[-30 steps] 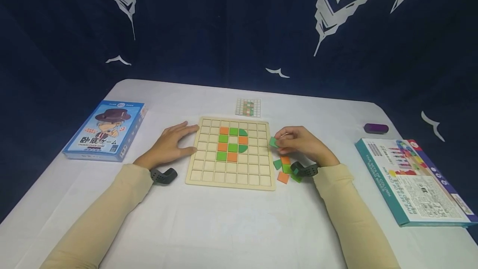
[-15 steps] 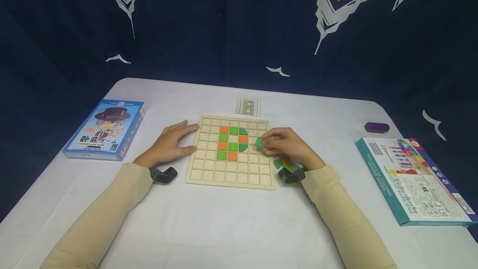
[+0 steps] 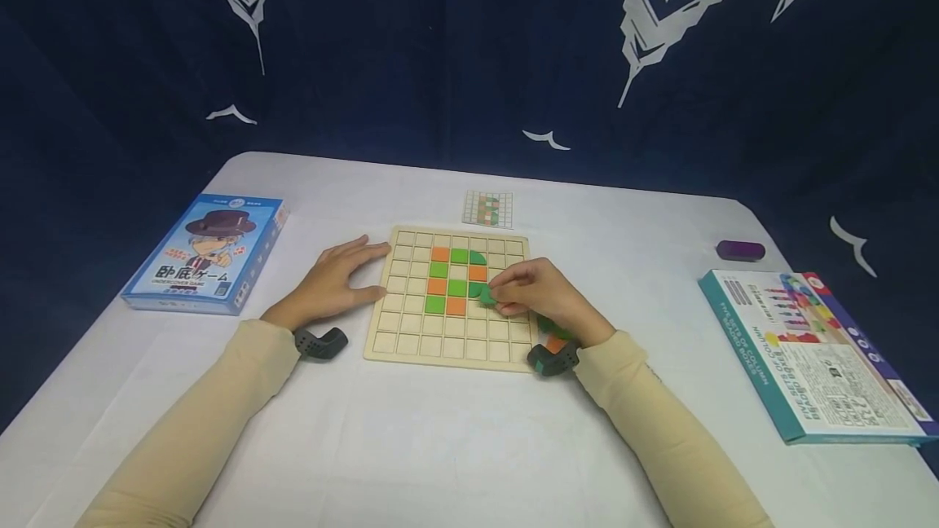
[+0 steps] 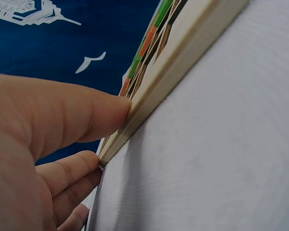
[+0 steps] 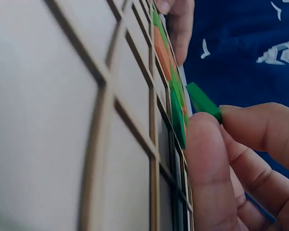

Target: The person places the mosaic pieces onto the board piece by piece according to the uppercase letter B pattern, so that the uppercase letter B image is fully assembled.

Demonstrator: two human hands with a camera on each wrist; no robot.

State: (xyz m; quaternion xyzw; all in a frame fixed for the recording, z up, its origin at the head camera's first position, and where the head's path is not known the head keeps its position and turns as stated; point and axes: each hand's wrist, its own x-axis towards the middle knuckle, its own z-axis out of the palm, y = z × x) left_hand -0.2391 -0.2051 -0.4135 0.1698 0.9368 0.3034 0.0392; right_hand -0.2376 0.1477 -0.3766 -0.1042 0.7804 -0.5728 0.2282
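A wooden grid board (image 3: 411,349) lies on the table with orange and light green squares and dark green rounded-corner pieces set in its cells. My right hand (image 3: 546,297) pinches a green tile (image 5: 203,102) between thumb and finger, just over the board beside the lower dark green piece (image 3: 475,289). The tile's full outline is partly covered by the fingers. My left hand (image 3: 328,288) touches the board's left edge with extended thumb and fingertips, as the left wrist view shows too.
Loose orange and green tiles (image 3: 556,344) lie right of the board, partly under the right wrist. A small grid pattern card (image 3: 502,220) sits behind the board. A blue game box (image 3: 213,255) is at left; a flat teal-edged box (image 3: 822,365) and purple object (image 3: 739,250) are at right.
From right of the board, my right hand has carried the green tile leftward over it, to beside the lower dark green piece. The left hand has stayed at the board's edge.
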